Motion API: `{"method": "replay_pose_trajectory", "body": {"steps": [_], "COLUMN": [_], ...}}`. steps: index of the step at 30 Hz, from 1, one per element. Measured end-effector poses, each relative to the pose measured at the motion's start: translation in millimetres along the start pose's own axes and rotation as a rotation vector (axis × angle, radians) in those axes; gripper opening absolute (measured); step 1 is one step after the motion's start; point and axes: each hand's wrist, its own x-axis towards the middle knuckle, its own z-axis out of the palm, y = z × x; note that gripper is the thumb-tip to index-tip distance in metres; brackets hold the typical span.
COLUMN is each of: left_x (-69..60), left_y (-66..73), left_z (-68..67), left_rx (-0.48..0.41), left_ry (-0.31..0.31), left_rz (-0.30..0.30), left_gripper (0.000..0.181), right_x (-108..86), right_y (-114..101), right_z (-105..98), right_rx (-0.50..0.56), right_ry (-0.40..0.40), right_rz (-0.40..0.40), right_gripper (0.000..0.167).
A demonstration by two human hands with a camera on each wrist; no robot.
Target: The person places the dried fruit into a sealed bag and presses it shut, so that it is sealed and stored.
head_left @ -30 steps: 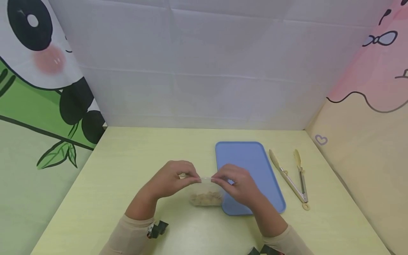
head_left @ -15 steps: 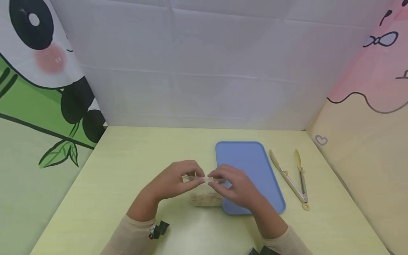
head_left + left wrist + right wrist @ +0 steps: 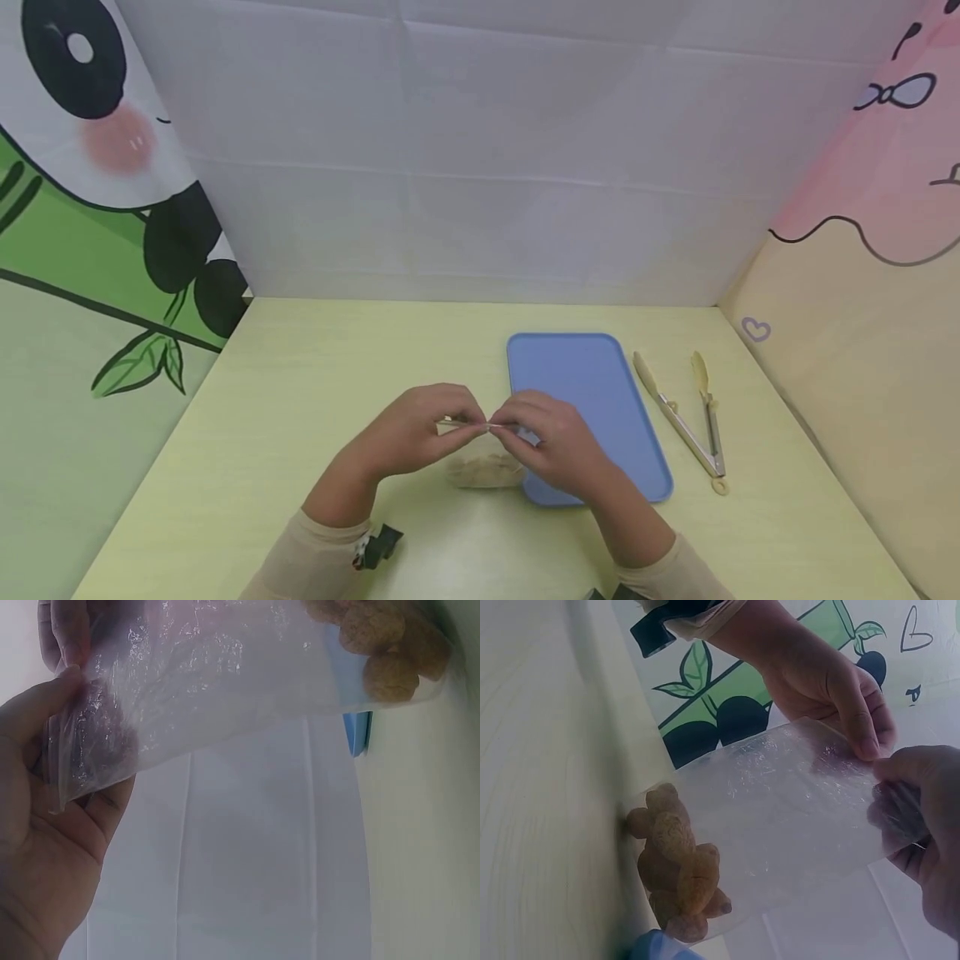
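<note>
A clear plastic zip bag (image 3: 780, 802) stands upright, its top edge held between both hands. Several round brown puffed balls (image 3: 676, 859) lie in the bottom of the bag, against the table. My left hand (image 3: 420, 425) pinches the bag's top edge between thumb and fingers. Right beside it, my right hand (image 3: 555, 437) pinches the same edge, the two sets of fingertips nearly touching. In the left wrist view the bag's rim (image 3: 64, 765) crosses the left palm. The fingers cover part of the rim, so I cannot tell whether the bag is sealed.
A blue tray (image 3: 585, 367) lies on the pale yellow table (image 3: 322, 350), partly behind the right hand. Metal tongs (image 3: 693, 437) with beige tips lie spread to the right of the tray. A white sheet (image 3: 480, 233) hangs at the table's back edge.
Both hands have drawn closer together along the bag's top edge, the left one shifting right. Fingers that stood slightly apart half a second ago are now pressed together on the edge.
</note>
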Motion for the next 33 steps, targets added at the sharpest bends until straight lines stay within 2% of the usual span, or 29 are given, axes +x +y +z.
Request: {"method": "replay_pose_trajectory", "body": {"steps": [5, 11, 16, 20, 28, 33], "left_x": [1.0, 0.0, -3.0, -7.5, -13.4, -15.7], "left_y": [0.1, 0.5, -0.9, -4.5, -8.9, -11.3], "left_z": [2.0, 0.3, -4.2, -7.9, -16.9, -21.6], "left_rx": [0.037, 0.101, 0.135, 0.15, 0.16, 0.191], "left_ry": [0.004, 0.005, -0.016, -0.035, -0.051, -0.064], "left_rz": [0.037, 0.032, -0.005, -0.052, -0.145, -0.181], "left_gripper": [0.004, 0.003, 0.004, 0.006, 0.006, 0.006], "right_x": [1.1, 2.5, 2.0, 0.7, -0.4, -1.4], "right_y": [0.0, 3.6, 9.7, 14.1, 23.1, 28.1], "right_z": [2.0, 0.6, -3.4, -7.6, -18.5, -23.4], "right_rx": [-0.03, -0.115, -0.154, -0.174, -0.148, -0.15], "right_ry": [0.016, 0.054, 0.053, 0.023, 0.003, 0.026], "right_rz": [-0.057, -0.137, -0.166, -0.153, -0.133, -0.141], "right_gripper": [0.008, 0.013, 0.014, 0.015, 0.009, 0.012]}}
